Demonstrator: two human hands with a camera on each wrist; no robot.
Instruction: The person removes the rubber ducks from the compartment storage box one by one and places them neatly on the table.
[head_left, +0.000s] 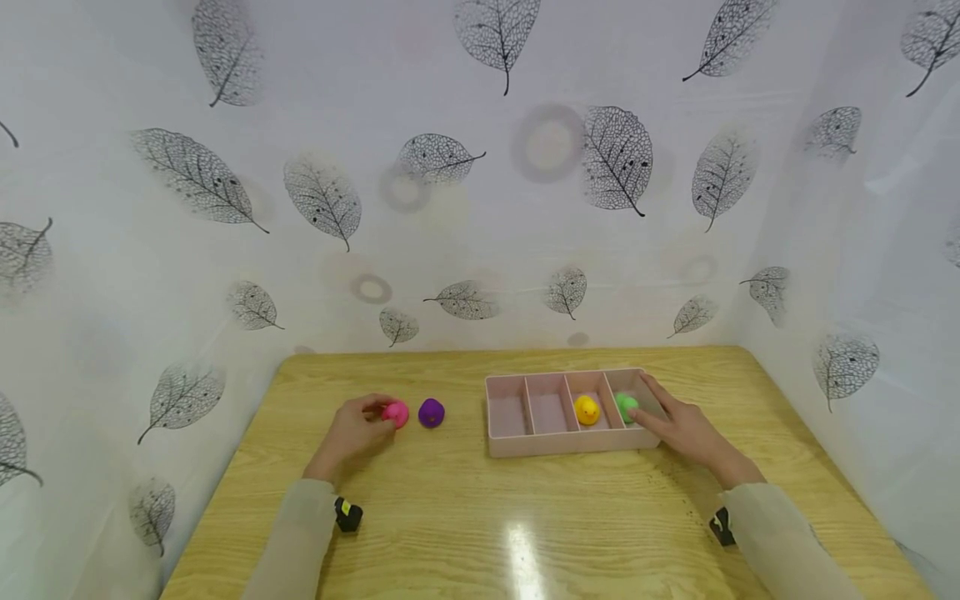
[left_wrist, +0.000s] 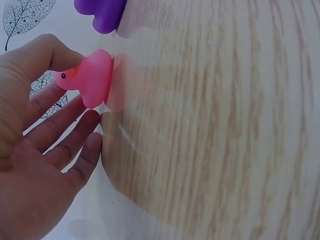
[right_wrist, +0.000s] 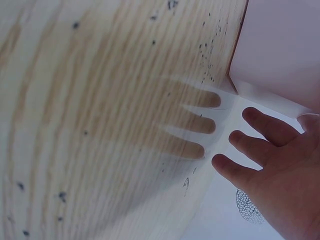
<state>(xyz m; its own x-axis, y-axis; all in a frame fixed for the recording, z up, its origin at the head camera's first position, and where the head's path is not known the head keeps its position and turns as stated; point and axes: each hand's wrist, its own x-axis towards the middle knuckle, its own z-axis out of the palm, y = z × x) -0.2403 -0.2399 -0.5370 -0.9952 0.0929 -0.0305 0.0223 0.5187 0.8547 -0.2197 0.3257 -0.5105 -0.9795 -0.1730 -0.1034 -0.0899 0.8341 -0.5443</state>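
Observation:
A pink rubber duck (head_left: 396, 414) stands on the wooden table, and my left hand (head_left: 362, 429) pinches it between thumb and forefinger. In the left wrist view the other fingers spread beside the pink duck. Just right of it sits a purple rubber duck (head_left: 431, 413). My right hand (head_left: 692, 429) is over the right end of a pink divided box (head_left: 570, 443), its thumb at a green rubber duck (head_left: 626, 406) in the rightmost compartment. Three of its fingers stretch out straight beside the box in the right wrist view; thumb and forefinger are hidden there.
A yellow rubber duck (head_left: 587, 410) sits in the compartment left of the green one. The box's two left compartments show bare floors. Leaf-printed white sheeting (head_left: 480, 225) surrounds the back and sides of the table (head_left: 450, 517).

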